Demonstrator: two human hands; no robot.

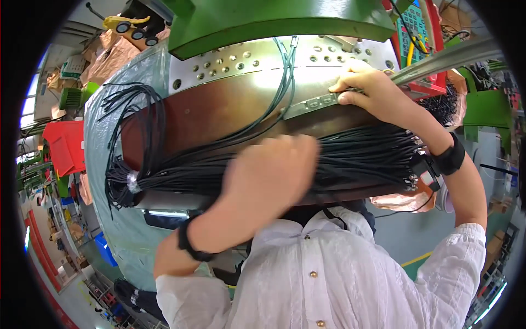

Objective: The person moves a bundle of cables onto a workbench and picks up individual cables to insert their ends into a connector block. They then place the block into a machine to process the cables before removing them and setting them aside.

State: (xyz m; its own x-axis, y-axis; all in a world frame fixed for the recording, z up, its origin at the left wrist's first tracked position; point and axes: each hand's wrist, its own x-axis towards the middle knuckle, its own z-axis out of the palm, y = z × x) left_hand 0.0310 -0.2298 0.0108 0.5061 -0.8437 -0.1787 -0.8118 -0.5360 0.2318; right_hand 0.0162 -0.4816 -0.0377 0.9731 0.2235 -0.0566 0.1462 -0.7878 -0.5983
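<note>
My right hand (370, 93) is at the upper right of the work surface. Its thumb and fingers pinch the end of a flat grey metal strip with slots (311, 105). My left hand (271, 169) is over a thick bundle of black cables (359, 156), and motion blurs its curled fingers. Whether it grips any cable cannot be made out. Clear wrap (133, 181) ties the bundle at its left end, and metal terminals (412, 178) show at its right end. A few separate cables (282, 88) run from the bundle up to the perforated metal plate (241, 66).
A green machine body (285, 24) overhangs the brown work surface (203, 118). From the right, a long metal rail (449, 60) reaches toward my right hand. Looped cables (150, 118) lie at the left, and a red bin (63, 147) stands beyond the surface.
</note>
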